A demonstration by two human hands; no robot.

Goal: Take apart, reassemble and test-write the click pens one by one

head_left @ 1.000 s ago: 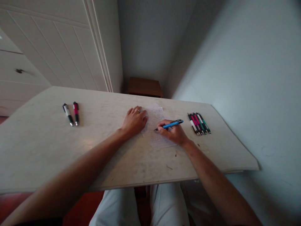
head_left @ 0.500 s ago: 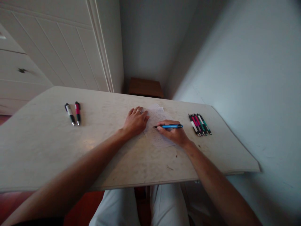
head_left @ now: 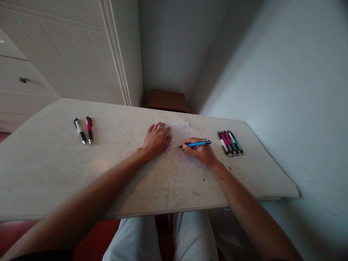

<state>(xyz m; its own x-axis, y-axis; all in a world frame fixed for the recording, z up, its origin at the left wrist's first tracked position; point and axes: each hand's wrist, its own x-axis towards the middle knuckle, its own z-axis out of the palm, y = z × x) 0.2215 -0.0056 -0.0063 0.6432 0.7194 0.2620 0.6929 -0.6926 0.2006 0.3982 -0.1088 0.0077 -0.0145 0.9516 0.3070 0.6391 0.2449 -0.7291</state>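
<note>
A blue pen [head_left: 199, 143] with a black tip is gripped in my right hand [head_left: 202, 152], its point down at the paper [head_left: 181, 156]. The paper is white, covered in faint handwriting too small to read. My left hand [head_left: 157, 137] lies flat at the paper's left edge, fingers spread, a ring on one finger. It holds nothing. Part of the paper is hidden under both hands.
Several pens [head_left: 230, 144] in white, pink, purple and green lie side by side on the right of the table [head_left: 114, 188]. On the left lie a white pen [head_left: 80, 131] and a pink pen [head_left: 89, 129]. A wall [head_left: 299, 108] rises at the right.
The blue pen has tilted slightly, its back end rising, and its tip has shifted a little to the right. My left hand has stayed in place.
</note>
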